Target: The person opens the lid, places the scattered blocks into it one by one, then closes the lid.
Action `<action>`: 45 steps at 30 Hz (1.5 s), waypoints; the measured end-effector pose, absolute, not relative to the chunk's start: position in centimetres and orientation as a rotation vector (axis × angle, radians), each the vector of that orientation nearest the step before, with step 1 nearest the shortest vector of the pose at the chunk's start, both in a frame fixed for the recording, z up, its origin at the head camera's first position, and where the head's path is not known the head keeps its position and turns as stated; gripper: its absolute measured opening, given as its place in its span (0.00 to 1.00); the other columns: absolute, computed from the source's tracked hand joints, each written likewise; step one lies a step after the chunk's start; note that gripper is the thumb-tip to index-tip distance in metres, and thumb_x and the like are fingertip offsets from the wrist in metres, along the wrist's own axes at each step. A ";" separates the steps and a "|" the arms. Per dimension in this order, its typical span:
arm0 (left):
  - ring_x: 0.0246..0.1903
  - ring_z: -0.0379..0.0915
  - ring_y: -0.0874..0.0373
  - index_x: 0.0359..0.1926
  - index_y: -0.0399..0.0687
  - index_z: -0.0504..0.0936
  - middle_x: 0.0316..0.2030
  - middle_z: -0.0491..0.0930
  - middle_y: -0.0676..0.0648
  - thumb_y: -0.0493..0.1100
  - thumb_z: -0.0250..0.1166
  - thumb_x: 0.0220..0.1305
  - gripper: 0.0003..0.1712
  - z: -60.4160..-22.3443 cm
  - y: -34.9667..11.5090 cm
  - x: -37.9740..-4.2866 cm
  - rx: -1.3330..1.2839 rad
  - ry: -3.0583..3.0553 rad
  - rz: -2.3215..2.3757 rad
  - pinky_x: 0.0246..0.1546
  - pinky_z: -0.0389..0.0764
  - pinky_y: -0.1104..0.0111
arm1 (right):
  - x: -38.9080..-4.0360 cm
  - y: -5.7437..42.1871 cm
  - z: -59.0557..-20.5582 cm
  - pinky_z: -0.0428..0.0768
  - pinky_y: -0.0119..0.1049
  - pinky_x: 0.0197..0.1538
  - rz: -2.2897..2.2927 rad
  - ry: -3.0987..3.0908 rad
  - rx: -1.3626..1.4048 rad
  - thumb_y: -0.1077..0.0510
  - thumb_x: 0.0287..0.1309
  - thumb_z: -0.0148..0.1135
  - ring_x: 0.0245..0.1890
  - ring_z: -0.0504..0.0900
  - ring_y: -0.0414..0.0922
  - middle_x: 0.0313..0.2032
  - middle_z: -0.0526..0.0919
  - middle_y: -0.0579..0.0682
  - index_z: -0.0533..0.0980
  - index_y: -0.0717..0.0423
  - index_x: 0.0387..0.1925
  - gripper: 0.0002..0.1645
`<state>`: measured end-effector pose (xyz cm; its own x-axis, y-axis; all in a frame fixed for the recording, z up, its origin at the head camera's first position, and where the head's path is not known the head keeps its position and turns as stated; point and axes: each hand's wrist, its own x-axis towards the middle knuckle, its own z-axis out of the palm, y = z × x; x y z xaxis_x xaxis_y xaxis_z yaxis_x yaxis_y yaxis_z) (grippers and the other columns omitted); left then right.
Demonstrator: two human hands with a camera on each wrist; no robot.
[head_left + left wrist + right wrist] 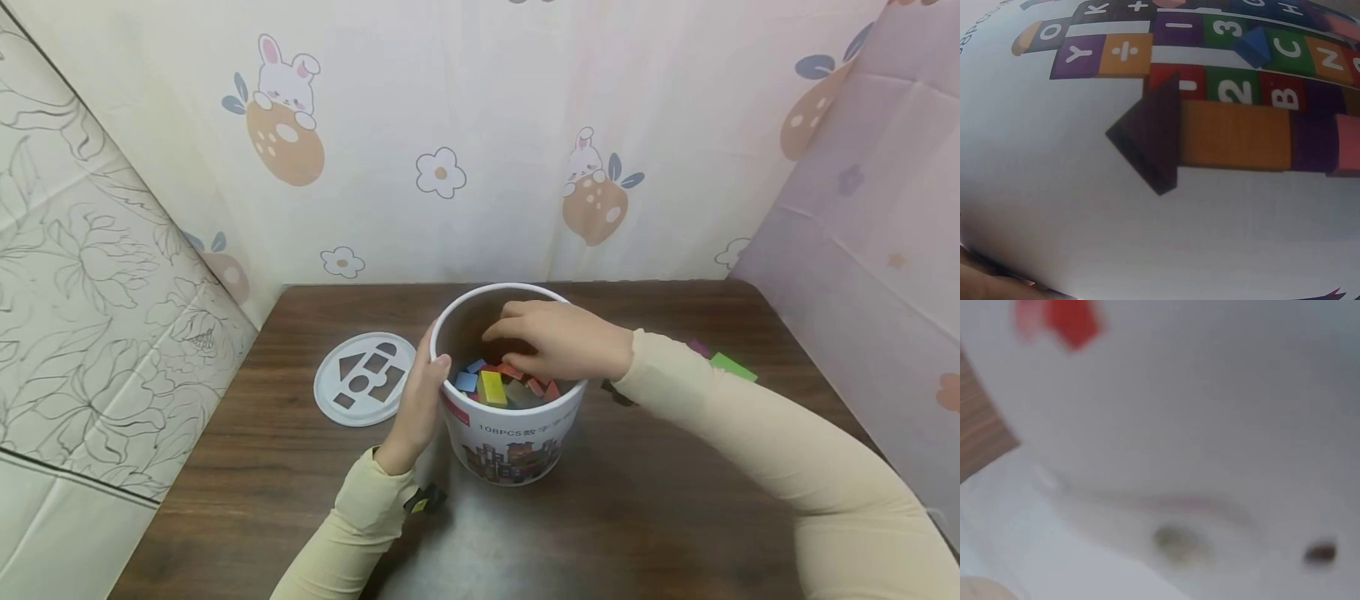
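Observation:
A white bucket [502,454] printed with pictures of toy blocks stands on the table. Colored blocks [491,387] in yellow, blue, red and other colors lie inside it. My left hand [420,400] holds the bucket's left side, its thumb at the rim; part of that hand [994,281] shows low in the left wrist view beside the printed wall. Reaching over the right rim, my right hand [555,337] is inside the bucket, fingers bent loosely above the blocks. No block is visible in its grasp. The right wrist view is blurred, mostly the bucket's white wall [1166,425].
A white lid [326,387] with shaped cutouts lies on the brown wooden table [262,467], left of the bucket. A green block [733,367] and a purple block [699,348] lie at the right, partly behind the right sleeve. A patterned curtain [495,108] hangs behind the table.

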<state>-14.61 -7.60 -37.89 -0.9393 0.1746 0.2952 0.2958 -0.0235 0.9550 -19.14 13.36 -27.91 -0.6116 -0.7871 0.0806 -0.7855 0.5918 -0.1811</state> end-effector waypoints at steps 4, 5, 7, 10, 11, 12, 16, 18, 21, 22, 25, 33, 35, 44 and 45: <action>0.70 0.53 0.44 0.76 0.54 0.50 0.73 0.54 0.47 0.53 0.46 0.67 0.38 -37.9 -7.7 -14.7 -0.512 -2.122 -2.125 0.70 0.57 0.41 | -19.0 14.8 -27.6 0.81 0.35 0.45 -0.411 2.860 -1.352 0.51 0.59 0.65 0.40 0.76 0.39 0.42 0.81 0.43 0.81 0.48 0.52 0.19; 0.70 0.53 0.44 0.76 0.55 0.50 0.73 0.55 0.47 0.53 0.46 0.67 0.38 -37.9 -7.7 -14.7 -0.508 -2.122 -2.125 0.70 0.57 0.41 | -19.0 15.2 -27.5 0.81 0.36 0.45 -0.441 2.875 -1.350 0.52 0.59 0.65 0.40 0.76 0.40 0.42 0.81 0.43 0.81 0.48 0.52 0.19; 0.70 0.52 0.45 0.76 0.55 0.50 0.73 0.55 0.47 0.54 0.46 0.68 0.37 -37.9 -7.7 -14.7 -0.503 -2.121 -2.127 0.70 0.57 0.41 | -18.9 16.0 -27.3 0.82 0.38 0.46 -0.502 2.911 -1.352 0.52 0.59 0.66 0.41 0.76 0.41 0.43 0.81 0.44 0.81 0.48 0.51 0.18; 0.71 0.52 0.46 0.76 0.56 0.50 0.72 0.55 0.48 0.54 0.46 0.68 0.37 -38.0 -7.7 -14.7 -0.494 -2.123 -2.128 0.71 0.57 0.41 | -18.8 17.4 -27.2 0.81 0.40 0.47 -0.588 2.985 -1.372 0.54 0.57 0.68 0.43 0.77 0.42 0.44 0.82 0.47 0.81 0.51 0.51 0.18; 0.71 0.52 0.47 0.76 0.56 0.50 0.72 0.55 0.48 0.54 0.46 0.68 0.37 -38.0 -7.7 -14.7 -0.492 -2.125 -2.128 0.71 0.57 0.41 | -18.8 17.9 -27.2 0.81 0.41 0.46 -0.620 3.007 -1.380 0.55 0.57 0.68 0.43 0.77 0.43 0.44 0.82 0.48 0.81 0.52 0.50 0.19; 0.71 0.52 0.46 0.76 0.56 0.50 0.72 0.55 0.48 0.54 0.46 0.68 0.37 -38.1 -7.7 -14.7 -0.492 -2.123 -2.129 0.70 0.57 0.41 | -18.8 18.4 -27.3 0.81 0.41 0.45 -0.648 3.032 -1.383 0.56 0.56 0.68 0.43 0.77 0.43 0.44 0.82 0.48 0.81 0.53 0.50 0.19; 0.71 0.52 0.44 0.76 0.56 0.50 0.72 0.55 0.47 0.54 0.47 0.67 0.37 -38.1 -7.7 -14.7 -0.494 -2.122 -2.128 0.70 0.58 0.41 | -18.7 20.6 -27.5 0.82 0.45 0.46 -0.686 3.137 -1.287 0.59 0.54 0.69 0.44 0.78 0.45 0.44 0.82 0.50 0.81 0.55 0.51 0.20; 0.71 0.52 0.42 0.76 0.55 0.50 0.72 0.55 0.47 0.54 0.46 0.67 0.38 -38.1 -7.7 -14.7 -0.494 -2.123 -2.122 0.70 0.58 0.41 | -18.6 21.8 -27.7 0.82 0.48 0.49 -0.664 3.180 -1.167 0.60 0.54 0.69 0.46 0.79 0.47 0.46 0.82 0.51 0.80 0.55 0.52 0.22; 0.70 0.52 0.42 0.76 0.54 0.50 0.72 0.55 0.47 0.54 0.46 0.67 0.38 -38.1 -7.6 -14.7 -0.491 -2.125 -2.117 0.69 0.59 0.41 | -18.6 23.6 -28.3 0.82 0.53 0.51 -0.605 3.219 -0.956 0.58 0.54 0.70 0.49 0.80 0.51 0.49 0.82 0.53 0.78 0.55 0.55 0.25; 0.70 0.52 0.41 0.76 0.54 0.50 0.72 0.55 0.46 0.54 0.46 0.67 0.37 -38.1 -7.6 -14.7 -0.491 -2.124 -2.117 0.69 0.59 0.41 | -18.6 24.3 -28.6 0.82 0.55 0.52 -0.592 3.221 -0.890 0.58 0.55 0.69 0.50 0.79 0.52 0.50 0.81 0.54 0.78 0.55 0.56 0.25; 0.70 0.52 0.41 0.76 0.54 0.50 0.72 0.55 0.46 0.53 0.47 0.67 0.38 -38.1 -7.6 -14.7 -0.485 -2.125 -2.123 0.69 0.59 0.40 | -18.5 26.1 -30.0 0.79 0.59 0.54 -0.559 3.215 -0.732 0.56 0.58 0.67 0.52 0.79 0.56 0.52 0.80 0.58 0.76 0.56 0.58 0.26; 0.71 0.53 0.41 0.76 0.56 0.51 0.72 0.56 0.46 0.52 0.46 0.67 0.37 -38.1 -7.6 -14.7 -0.482 -2.128 -2.141 0.69 0.58 0.39 | -18.2 30.2 -34.7 0.81 0.56 0.45 -0.416 3.211 -0.548 0.53 0.61 0.63 0.39 0.81 0.53 0.50 0.80 0.61 0.76 0.61 0.57 0.25; 0.70 0.53 0.41 0.76 0.57 0.51 0.72 0.56 0.47 0.52 0.47 0.67 0.37 -38.2 -7.6 -14.7 -0.481 -2.127 -2.145 0.69 0.58 0.39 | -18.1 30.9 -35.7 0.81 0.53 0.40 -0.394 3.199 -0.507 0.53 0.60 0.62 0.35 0.80 0.49 0.47 0.80 0.61 0.76 0.62 0.56 0.25; 0.70 0.53 0.41 0.75 0.57 0.51 0.72 0.57 0.47 0.53 0.47 0.67 0.37 -38.2 -7.6 -14.7 -0.486 -2.113 -2.160 0.69 0.59 0.39 | -17.7 33.1 -39.7 0.81 0.60 0.43 -0.347 3.138 -0.392 0.51 0.58 0.64 0.39 0.82 0.56 0.44 0.80 0.65 0.78 0.66 0.53 0.26; 0.70 0.53 0.41 0.75 0.57 0.51 0.72 0.56 0.47 0.53 0.47 0.67 0.37 -38.2 -7.6 -14.7 -0.489 -2.112 -2.162 0.69 0.59 0.39 | -17.7 33.3 -40.1 0.81 0.60 0.43 -0.337 3.136 -0.396 0.51 0.58 0.64 0.39 0.82 0.56 0.43 0.80 0.65 0.78 0.66 0.52 0.26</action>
<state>-14.70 -7.56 -38.20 -0.9458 0.1633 0.2806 0.2768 -0.0465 0.9598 -17.66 33.32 -40.07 -0.9683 -0.2418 0.0627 -0.2496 0.9465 -0.2047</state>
